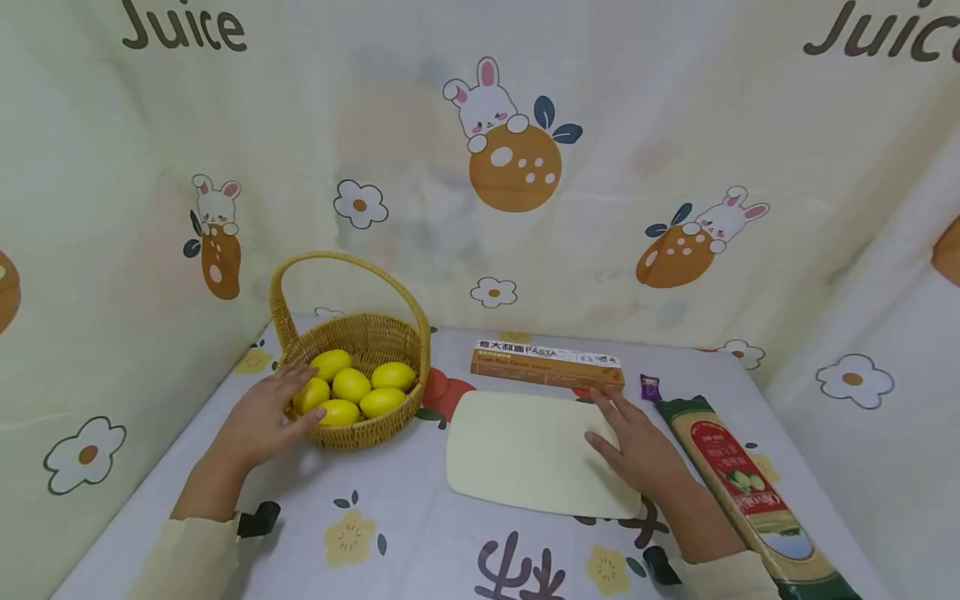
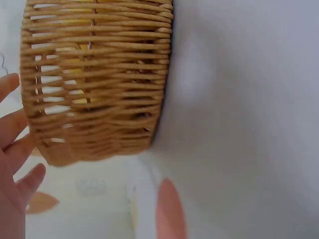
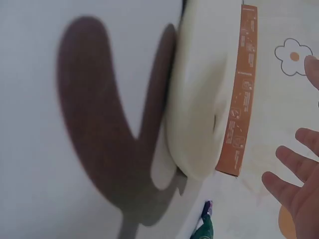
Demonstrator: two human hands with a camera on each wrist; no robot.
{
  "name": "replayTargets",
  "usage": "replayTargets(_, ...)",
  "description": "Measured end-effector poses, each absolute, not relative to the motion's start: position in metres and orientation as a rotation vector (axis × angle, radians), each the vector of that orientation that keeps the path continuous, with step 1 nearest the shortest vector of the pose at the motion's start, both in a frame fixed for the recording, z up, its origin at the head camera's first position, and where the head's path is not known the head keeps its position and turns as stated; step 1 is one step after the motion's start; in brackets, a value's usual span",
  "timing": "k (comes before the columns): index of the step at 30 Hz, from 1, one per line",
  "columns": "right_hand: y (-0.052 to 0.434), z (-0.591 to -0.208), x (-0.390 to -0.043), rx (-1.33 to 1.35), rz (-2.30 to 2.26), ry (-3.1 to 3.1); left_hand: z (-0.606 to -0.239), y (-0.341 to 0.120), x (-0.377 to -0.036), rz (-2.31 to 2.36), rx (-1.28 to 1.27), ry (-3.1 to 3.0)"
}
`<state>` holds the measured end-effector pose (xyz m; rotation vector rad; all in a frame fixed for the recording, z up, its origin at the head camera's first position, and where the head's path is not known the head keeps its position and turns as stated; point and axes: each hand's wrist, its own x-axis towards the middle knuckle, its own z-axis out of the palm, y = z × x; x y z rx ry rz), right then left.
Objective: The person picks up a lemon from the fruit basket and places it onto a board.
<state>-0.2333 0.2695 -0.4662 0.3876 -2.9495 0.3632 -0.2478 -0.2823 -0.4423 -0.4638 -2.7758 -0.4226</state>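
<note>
My left hand (image 1: 255,421) is at the near left side of a wicker basket (image 1: 367,433), its fingers spread over the rim. Several yellow lemons (image 1: 351,385) lie inside the basket. In the left wrist view the fingers are beside the woven wall (image 2: 99,84); whether they touch it I cannot tell. Above the right end of a cream cutting board (image 1: 525,454) is my right hand (image 1: 637,442), fingers apart and holding nothing. The right wrist view shows these fingers away from the board (image 3: 199,114).
An orange-brown pasta box (image 1: 540,371) lies behind the board. To its right are a small purple packet (image 1: 649,387) and a long green, red and tan package (image 1: 750,492). A patterned cloth covers the table, and a printed curtain (image 1: 420,250) stands behind.
</note>
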Motion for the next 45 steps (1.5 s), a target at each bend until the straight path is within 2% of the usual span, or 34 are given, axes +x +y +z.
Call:
replayTargets(6, 0.260, -0.471, -0.235, 0.412, 0.461, -2.952, -0.453, -0.298, -0.246, -0.617, -0.273, -2.804)
replayTargets(13, 0.232, -0.470, -0.239, 0.526, 0.519, -2.913, -0.464, -0.310, -0.256, -1.197, 0.058, -2.703)
replayTargets(20, 0.185, -0.448, -0.245, 0.664, 0.483, -2.941, -0.485, -0.297, -0.283, -1.715, 0.107, -2.318)
replayTargets(24, 0.154, -0.437, -0.245, 0.813, 0.458, -2.923, -0.492, -0.293, -0.286, -1.828, 0.140, -2.217)
replayTargets(29, 0.116, -0.426, -0.250, 0.969, 0.441, -2.869, -0.494, -0.302, -0.282, -1.946, 0.072, -2.217)
replayTargets(37, 0.065, -0.414, -0.260, 1.221, 0.415, -2.780, -0.504, -0.325, -0.271, -2.354, -0.441, -2.121)
replayTargets(45, 0.038, -0.412, -0.276, 1.412, 0.320, -2.454, -0.502, -0.315, -0.284, -2.122, -0.310, -2.288)
